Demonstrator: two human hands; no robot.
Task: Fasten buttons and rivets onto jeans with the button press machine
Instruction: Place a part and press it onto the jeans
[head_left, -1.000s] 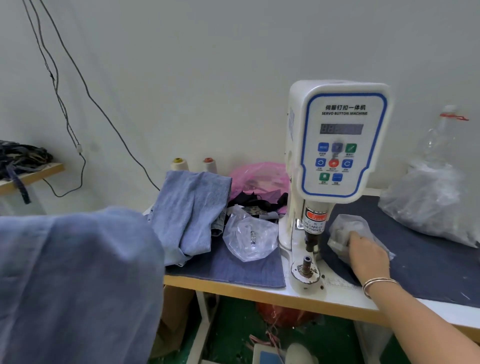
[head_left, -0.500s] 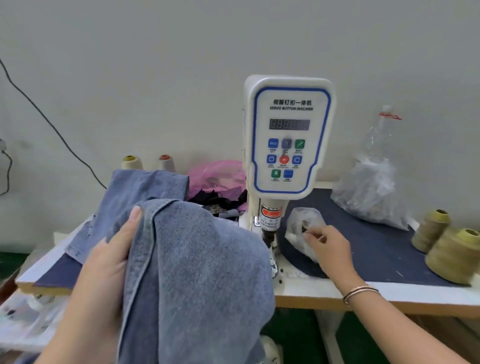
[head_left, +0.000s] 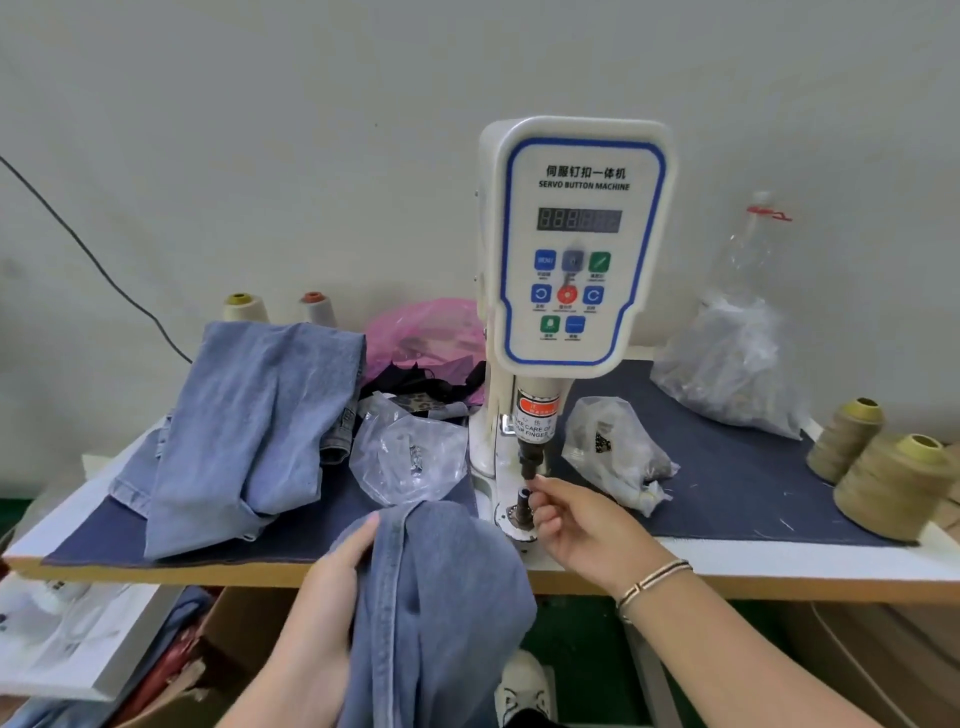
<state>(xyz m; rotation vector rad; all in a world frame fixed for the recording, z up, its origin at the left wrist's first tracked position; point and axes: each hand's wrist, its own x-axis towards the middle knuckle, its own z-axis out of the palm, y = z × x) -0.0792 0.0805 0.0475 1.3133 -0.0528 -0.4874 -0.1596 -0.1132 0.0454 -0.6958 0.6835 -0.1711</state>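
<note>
Jeans (head_left: 436, 597) hang off the table edge just left of the press post (head_left: 522, 506), my left hand (head_left: 332, 577) gripping the fold. Risk, I'd say: my right hand (head_left: 582, 530) sits under the punch (head_left: 529, 460), so a premature stroke would catch my fingertips (head_left: 540, 491). They're pinched narrow at the post top; what they hold is too small to tell.

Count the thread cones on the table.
4: two pale cones at the back left behind the jeans, two olive cones at the right edge. Others may be hidden.
</note>
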